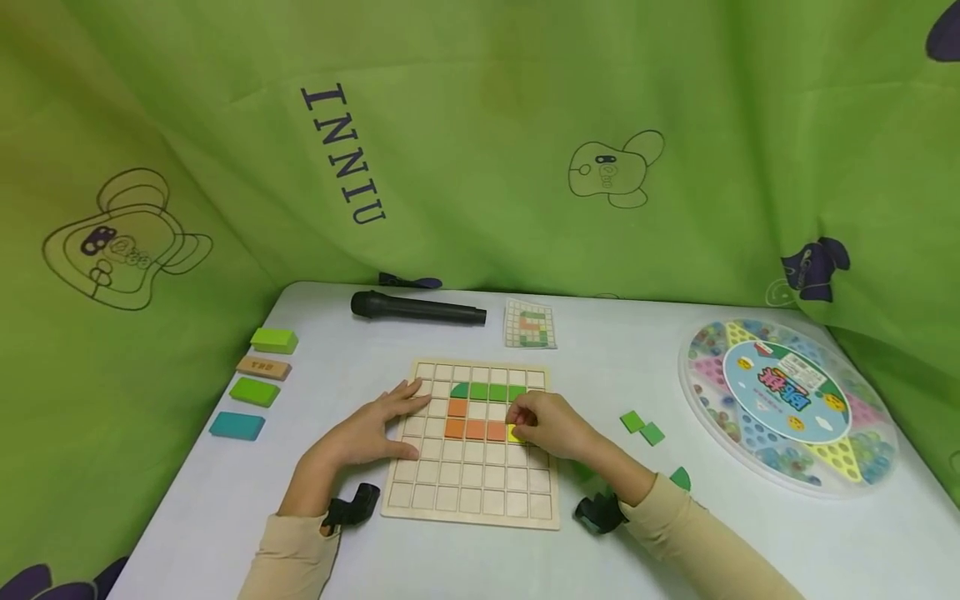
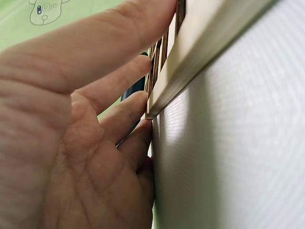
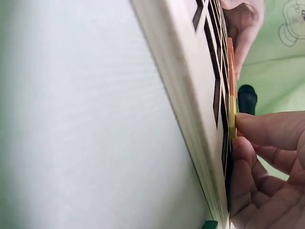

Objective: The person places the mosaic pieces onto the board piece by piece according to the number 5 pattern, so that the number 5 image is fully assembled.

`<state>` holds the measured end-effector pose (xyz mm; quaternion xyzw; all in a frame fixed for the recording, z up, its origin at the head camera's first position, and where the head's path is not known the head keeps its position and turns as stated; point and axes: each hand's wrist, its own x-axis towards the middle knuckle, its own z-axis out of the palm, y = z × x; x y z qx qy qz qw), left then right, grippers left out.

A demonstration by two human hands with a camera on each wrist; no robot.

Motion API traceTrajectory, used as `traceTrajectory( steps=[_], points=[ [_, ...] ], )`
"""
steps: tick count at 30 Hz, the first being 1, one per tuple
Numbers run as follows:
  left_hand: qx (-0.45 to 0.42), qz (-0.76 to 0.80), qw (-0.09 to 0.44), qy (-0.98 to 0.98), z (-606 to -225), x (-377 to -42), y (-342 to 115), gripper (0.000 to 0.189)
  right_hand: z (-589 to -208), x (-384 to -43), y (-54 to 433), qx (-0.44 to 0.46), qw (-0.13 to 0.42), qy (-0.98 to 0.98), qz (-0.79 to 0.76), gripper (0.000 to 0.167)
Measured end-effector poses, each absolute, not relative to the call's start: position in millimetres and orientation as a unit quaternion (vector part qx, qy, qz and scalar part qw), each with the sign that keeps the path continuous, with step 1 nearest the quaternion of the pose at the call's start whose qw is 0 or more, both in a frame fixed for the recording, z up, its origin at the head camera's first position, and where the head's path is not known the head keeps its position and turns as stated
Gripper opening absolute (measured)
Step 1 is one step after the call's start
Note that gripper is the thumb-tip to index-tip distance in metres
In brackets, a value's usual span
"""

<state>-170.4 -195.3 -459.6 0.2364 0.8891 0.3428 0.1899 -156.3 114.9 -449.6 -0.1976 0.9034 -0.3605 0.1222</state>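
Gently does it: with my right hand [image 1: 551,423] I pinch the yellow tile [image 1: 513,432], thumb on its upper face and a curled finger by its edge, so it lies right at those fingertips, over the board [image 1: 468,522]. I cannot tell whether it sits fully flush, so I judge it best to keep it level, line up its edges and press evenly before letting go. The nearest salmon tile [image 1: 496,431] lies just left of those tips; crowding it could lift a corner. My left hand [image 1: 375,429], fingers spread, rests on the board's left side, where light pressure should stop any sliding. Two loose green tiles [image 1: 632,422] lie right of my pinching fingers, on the bench [image 1: 615,358].
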Motion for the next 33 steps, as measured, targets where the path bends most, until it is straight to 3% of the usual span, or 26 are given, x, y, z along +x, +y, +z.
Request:
traceTrajectory(
  steps=[8, 15, 20, 33],
  points=[
    [0.232, 0.339, 0.190, 0.892, -461.7, -168.5, -196.8, 0.082, -439.0, -146.4, 140.2, -0.200, 0.106, 0.896, -0.382, 0.017],
    [0.237, 0.339, 0.189, 0.891, -460.4, -170.4, -196.2, 0.082, -434.5, -118.4, 211.5, -0.127, 0.014, 0.925, -0.359, 0.031],
    [0.238, 0.336, 0.191, 0.891, -458.9, -171.5, -197.2, 0.082, -441.5, -101.1, 257.6, -0.078, 0.013, 0.947, -0.312, 0.036],
    [0.239, 0.337, 0.188, 0.891, -460.1, -172.0, -194.3, 0.082, -447.1, -98.2, 281.0, -0.086, -0.003, 0.971, -0.223, 0.023]
  ],
)
